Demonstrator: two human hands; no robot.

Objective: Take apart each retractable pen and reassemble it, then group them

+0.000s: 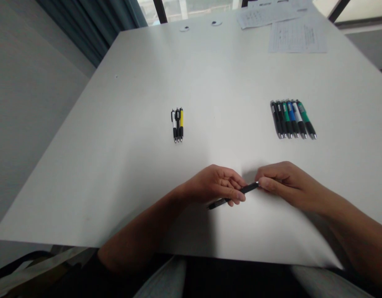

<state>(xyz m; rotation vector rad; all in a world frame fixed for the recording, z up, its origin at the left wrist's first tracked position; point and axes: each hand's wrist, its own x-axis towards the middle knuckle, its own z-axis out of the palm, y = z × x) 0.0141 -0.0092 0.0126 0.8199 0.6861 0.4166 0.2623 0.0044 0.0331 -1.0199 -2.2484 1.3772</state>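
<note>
A black pen (249, 188) is held slantwise a little above the near part of the white table (141, 178). My left hand (220, 184) closes around its middle, thumb on top. The fingertips of my right hand (276, 182) pinch its silvery right end, and the other end sticks out to the lower left past my left hand. Beyond my left hand lie three pens side by side: a white pen (174, 122), a black pen (177, 124) and a yellow pen (181, 122). Beyond my right hand rests a row of several pens (292, 120) in black, green, blue and white.
Written sheets of paper (298, 37) lie at the far right of the table. Two small round fittings, a left one (185, 29) and a right one (216, 23), sit near the far edge. A dark blue curtain (94, 25) hangs at the far left, by a window.
</note>
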